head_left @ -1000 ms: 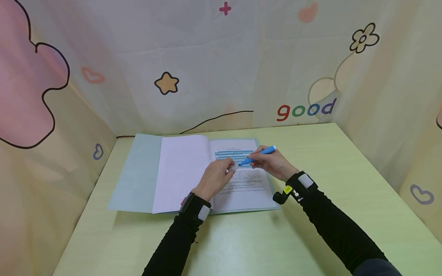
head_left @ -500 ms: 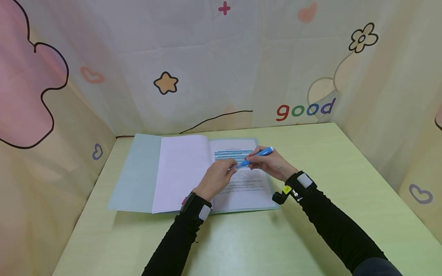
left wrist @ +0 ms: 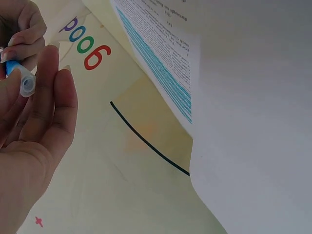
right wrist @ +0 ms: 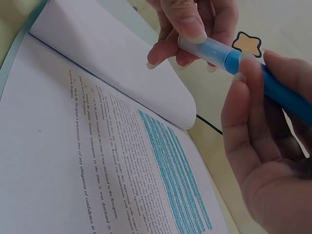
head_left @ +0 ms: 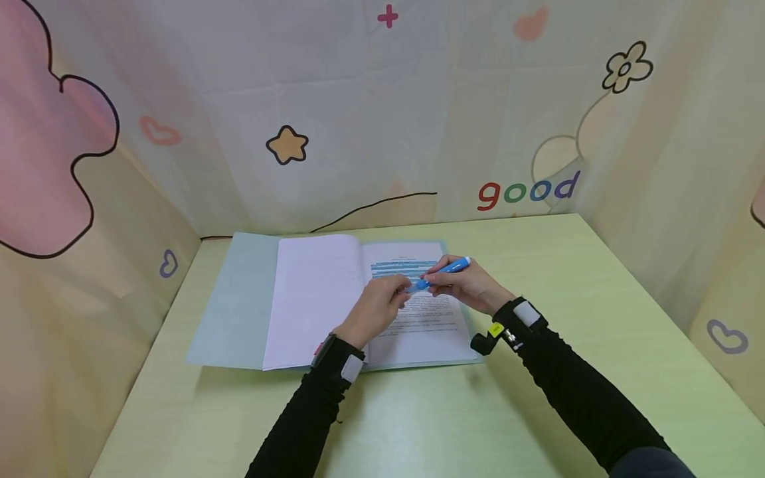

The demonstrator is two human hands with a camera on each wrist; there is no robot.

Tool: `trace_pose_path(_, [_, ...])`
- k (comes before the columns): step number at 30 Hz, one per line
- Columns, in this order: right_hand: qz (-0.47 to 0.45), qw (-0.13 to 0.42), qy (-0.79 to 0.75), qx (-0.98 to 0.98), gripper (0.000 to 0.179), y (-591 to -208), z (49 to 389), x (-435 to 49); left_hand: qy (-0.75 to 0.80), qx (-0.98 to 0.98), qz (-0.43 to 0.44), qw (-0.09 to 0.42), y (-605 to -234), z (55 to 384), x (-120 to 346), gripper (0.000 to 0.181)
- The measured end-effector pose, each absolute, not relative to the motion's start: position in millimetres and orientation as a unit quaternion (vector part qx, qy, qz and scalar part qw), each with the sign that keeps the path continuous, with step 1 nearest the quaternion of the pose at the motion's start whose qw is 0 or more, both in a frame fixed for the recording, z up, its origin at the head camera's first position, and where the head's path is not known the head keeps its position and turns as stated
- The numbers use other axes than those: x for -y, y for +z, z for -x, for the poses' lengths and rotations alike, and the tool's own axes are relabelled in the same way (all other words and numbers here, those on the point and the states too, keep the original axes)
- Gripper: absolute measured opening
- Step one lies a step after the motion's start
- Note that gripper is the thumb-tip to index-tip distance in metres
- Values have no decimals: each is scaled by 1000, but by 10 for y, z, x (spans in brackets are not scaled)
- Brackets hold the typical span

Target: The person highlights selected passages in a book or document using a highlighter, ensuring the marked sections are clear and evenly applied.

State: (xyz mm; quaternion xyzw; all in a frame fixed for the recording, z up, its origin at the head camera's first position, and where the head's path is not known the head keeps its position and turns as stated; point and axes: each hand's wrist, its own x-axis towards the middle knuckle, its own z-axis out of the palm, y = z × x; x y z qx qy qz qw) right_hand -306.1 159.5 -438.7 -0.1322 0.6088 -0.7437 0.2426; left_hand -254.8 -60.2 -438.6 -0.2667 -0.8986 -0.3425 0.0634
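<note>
My right hand (head_left: 466, 284) grips a blue highlighter (right wrist: 287, 95) by its barrel, tilted above the open document. Its translucent cap (right wrist: 207, 50) is pinched between the thumb and fingers of my left hand (head_left: 373, 305). In the right wrist view the cap sits over the tip and meets the blue barrel. The cap's round end (left wrist: 28, 86) shows between the left fingers in the left wrist view. Below both hands lies the printed page (head_left: 424, 325), its upper lines marked in blue (right wrist: 175, 170).
A pale blue folder (head_left: 233, 305) lies open on the light green table (head_left: 239, 418), with a blank page (head_left: 313, 299) turned to the left. A printed curtain (head_left: 358, 99) stands behind and at both sides of the table.
The highlighter has moved left and its tip has gone into the translucent cap. The left hand has stayed almost in place.
</note>
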Motion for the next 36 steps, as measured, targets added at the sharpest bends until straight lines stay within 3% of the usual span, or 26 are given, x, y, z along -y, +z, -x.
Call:
trace_pose_path(8, [136,240,-733,-622,16,-4369,3066,-1592,-383,886,255,53,-4368,2541,593,18])
trace_pose_path(22, [181,260,-736,-599,22,-4395,3074,-1633,-420,870,243,85,-4393,2526,520,13])
trace_pose_path(30, [188,251,-715,-624,16,-4396,3030,-1621,-417,870,255,59,-4378,2519,597,12])
trace_pose_path(36, [210,266,-635,-694,36,-4423,3036,-1682,-388,885,252,50,-4460,2523,696,9])
